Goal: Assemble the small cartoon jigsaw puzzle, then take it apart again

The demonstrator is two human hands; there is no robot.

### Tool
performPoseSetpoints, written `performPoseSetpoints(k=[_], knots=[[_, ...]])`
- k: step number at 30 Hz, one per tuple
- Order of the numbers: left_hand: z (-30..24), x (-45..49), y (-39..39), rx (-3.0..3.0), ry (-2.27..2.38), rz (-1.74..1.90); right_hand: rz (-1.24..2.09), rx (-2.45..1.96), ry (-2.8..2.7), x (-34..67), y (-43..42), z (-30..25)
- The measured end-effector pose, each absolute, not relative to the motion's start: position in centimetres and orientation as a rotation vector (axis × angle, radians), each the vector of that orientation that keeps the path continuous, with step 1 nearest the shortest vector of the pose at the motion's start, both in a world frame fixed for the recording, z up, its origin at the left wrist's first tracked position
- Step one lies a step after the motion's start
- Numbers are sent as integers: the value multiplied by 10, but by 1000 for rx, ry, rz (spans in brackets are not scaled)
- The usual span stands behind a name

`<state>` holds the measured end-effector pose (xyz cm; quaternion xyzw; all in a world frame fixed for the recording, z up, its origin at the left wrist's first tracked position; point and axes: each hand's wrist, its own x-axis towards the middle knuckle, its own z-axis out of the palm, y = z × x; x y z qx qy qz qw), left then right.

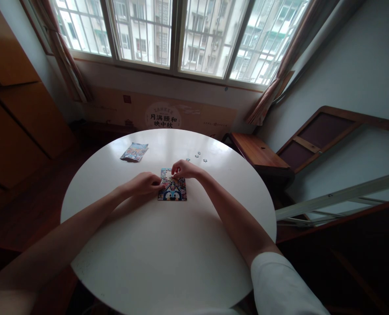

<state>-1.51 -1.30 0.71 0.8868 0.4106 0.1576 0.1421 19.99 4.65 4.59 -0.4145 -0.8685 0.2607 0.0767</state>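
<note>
Nearest, at 5 o'clock on the round white table (168,262), a white sleeve (280,284) covers the right upper arm, and both bare forearms run inward toward the centre. Just past the centre lies the puzzle (173,192), a small, colourful rectangle lying flat and largely assembled. The left hand (143,183) meets it from 9 o'clock, fingers curled with the tips on its left edge; whether they grip or only rest I cannot tell. The right hand (184,169) sits at the puzzle's 12 o'clock edge with thumb and fingertips bunched together. Any piece between them is too small to make out.

By the look of it, a piece is being fitted into the upper rim while the left hand steadies the board. The next move calls for lining the tabs up squarely and pressing lightly, so the joined part does not shift.

Farther out, loose pieces (197,155) lie at 1 o'clock and a printed packet (134,151) at 11 o'clock. Beyond stands the barred window (181,35).
</note>
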Motion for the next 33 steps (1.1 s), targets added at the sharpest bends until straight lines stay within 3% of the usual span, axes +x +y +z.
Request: performPoseSetpoints(k=[7, 23, 33], knots=[[8, -15, -15, 2557, 1203, 426, 793, -1245, -2561, 217, 55, 55], [8, -16, -16, 2578, 1218, 441, 586, -1891, -2454, 279, 79, 64], [9, -15, -16, 2556, 1198, 451, 747, -1881, -2484, 259, 70, 56]])
